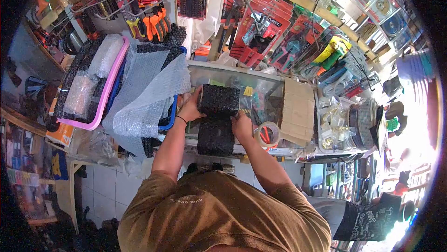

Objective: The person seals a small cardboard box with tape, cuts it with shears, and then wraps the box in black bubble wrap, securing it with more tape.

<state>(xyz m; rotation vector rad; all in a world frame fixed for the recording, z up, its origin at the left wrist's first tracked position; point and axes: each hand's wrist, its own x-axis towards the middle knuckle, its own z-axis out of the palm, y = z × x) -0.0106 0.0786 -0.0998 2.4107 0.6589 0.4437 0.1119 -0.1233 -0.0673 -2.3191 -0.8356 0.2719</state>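
A box-shaped package in black bubble wrap [219, 98] is held over the glass counter in front of me. From its near side, a length of black bubble wrap [215, 136] hangs down toward my body. My left hand [190, 108] grips the package's left side, with its fingers partly hidden behind it. At the lower right corner, my right hand [242, 126] is closed on the bubble wrap's edge. A roll of clear tape [267, 134] lies just right of my right hand. Something red shows through the roll's centre.
Clear bubble wrap [151, 91] drapes over a blue basket [173, 119] at left, beside a pink-rimmed basket [97, 120]. Flat cardboard [297, 112] lies on the glass counter [214, 71] at right. Packaged tools [260, 33] hang behind. Another person [368, 219] is at lower right.
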